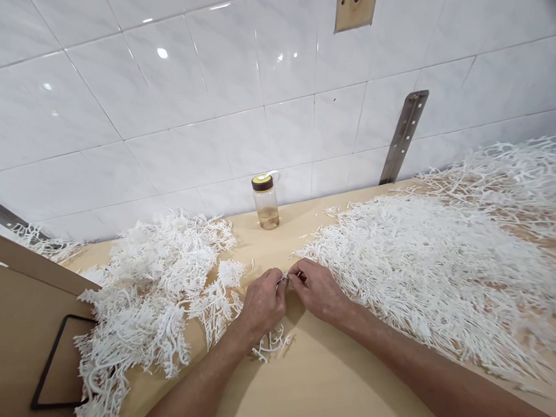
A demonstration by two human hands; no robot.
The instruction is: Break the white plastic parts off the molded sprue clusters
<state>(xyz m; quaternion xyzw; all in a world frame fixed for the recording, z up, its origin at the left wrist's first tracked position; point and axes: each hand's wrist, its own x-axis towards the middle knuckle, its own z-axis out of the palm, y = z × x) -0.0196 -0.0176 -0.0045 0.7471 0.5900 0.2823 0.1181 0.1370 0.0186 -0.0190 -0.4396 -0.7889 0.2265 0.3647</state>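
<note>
My left hand [263, 300] is closed in a pinch in the middle of the table. My right hand [318, 287] is closed too, its thumb and forefinger meeting the left fingertips. A small white strand piece [284, 277] shows between the fingertips; most of it is hidden. Just below my left hand lies a little white branched strand cluster [271, 344]. To the left spreads a heap of white branched strand clusters [170, 261]. Beside my right hand lies a broad heap of thin white strands [412, 258], mostly straight and loose.
A clear bottle [266, 203] with a dark and yellow lid stands behind my hands near the tiled wall [183, 114]. At the left is a brown panel [31, 339] with a black handle [49, 368]. More tangled white strands [518, 176] lie at the back right, by a metal bracket [404, 137].
</note>
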